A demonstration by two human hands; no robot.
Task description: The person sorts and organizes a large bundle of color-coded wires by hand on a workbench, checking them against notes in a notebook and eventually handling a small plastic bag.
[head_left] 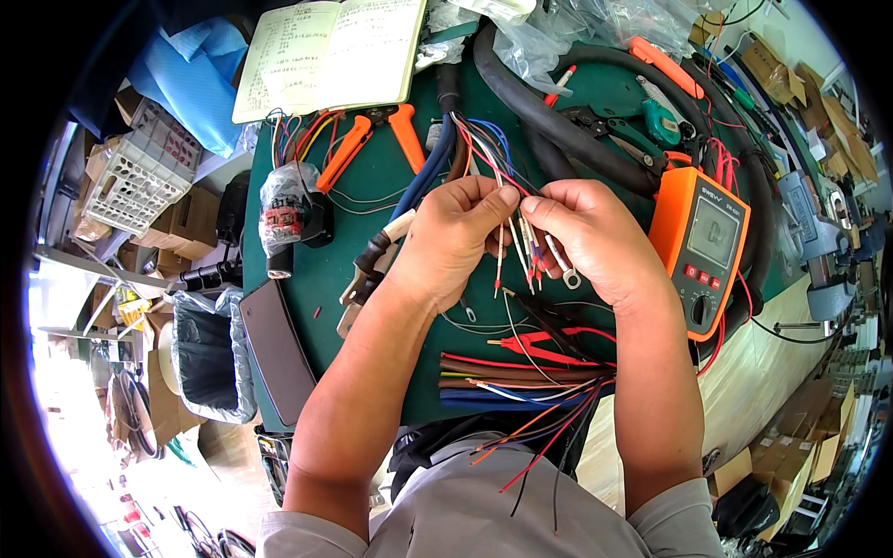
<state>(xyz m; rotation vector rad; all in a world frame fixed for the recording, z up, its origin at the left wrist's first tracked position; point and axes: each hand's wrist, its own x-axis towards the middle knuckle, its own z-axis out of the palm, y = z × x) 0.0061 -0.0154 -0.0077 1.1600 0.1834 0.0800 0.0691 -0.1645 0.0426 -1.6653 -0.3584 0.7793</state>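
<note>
Over the green work mat, my left hand [451, 237] and my right hand [595, 237] meet, thumbs and forefingers closed on thin wires [517, 244]. These wires fan out of a thick black cable [449, 88], and several have red tips hanging below my fingers. One ends in a ring terminal [571, 278] beside my right hand. Thick blue wires [426, 177] from the same cable run down past my left hand, towards dark-sleeved lugs [369, 260]. Which single wire each fingertip grips is hidden.
An orange multimeter [704, 246] stands right of my right hand. Nearer me lie a red clip [549, 346] and another wire bundle [521, 383]. Orange-handled pliers [349, 153], an open notebook [326, 58], a bagged connector [286, 200] and a dark flat case [279, 352] lie left.
</note>
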